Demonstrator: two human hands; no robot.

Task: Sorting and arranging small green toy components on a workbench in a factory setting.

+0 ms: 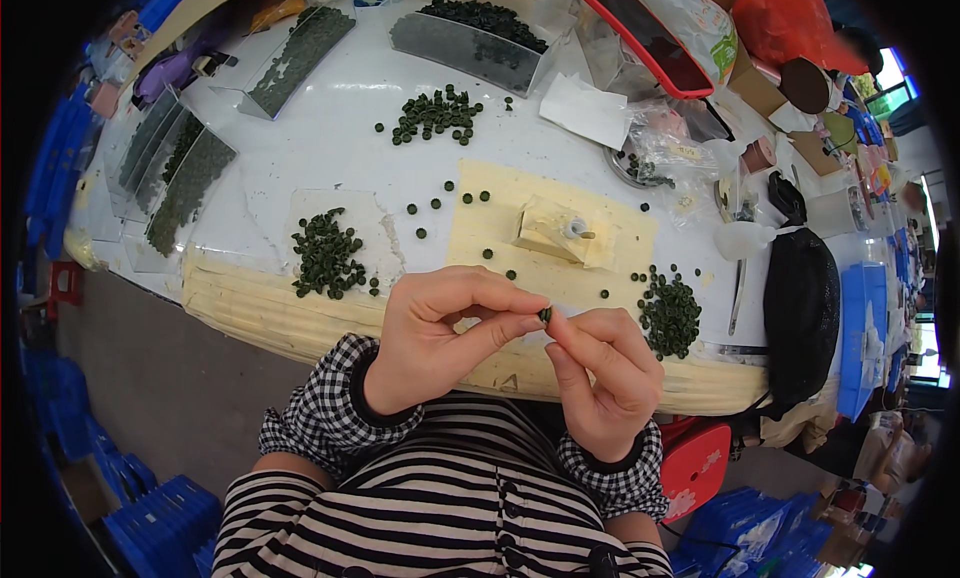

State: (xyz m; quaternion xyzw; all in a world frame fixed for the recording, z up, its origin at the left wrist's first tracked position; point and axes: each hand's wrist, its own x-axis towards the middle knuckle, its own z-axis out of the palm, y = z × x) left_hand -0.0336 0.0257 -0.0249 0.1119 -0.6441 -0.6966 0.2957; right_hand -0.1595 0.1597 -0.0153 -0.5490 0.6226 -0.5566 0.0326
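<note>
A small dark green round part [545, 316] is held at the table's front edge. My left hand [435, 328] pinches it between thumb and forefinger, with the fingers closed. The fingertips of my right hand [610, 378] meet it from the other side, thumb and forefinger bent together. Just beyond my hands, a tape-wrapped block [540, 232] with a short round peg on top rests on a yellow sheet [480, 203]. Similar green parts lie in a left pile [325, 253], a right pile [670, 313] and a far pile [435, 115], with several loose ones between.
Clear plastic bins [465, 63] with green pieces line the far side and left. A red-edged phone [648, 43] is propped up at the far right, near white paper [584, 110]. Tweezers [738, 296] and a black mesh bag [800, 308] lie at the right edge.
</note>
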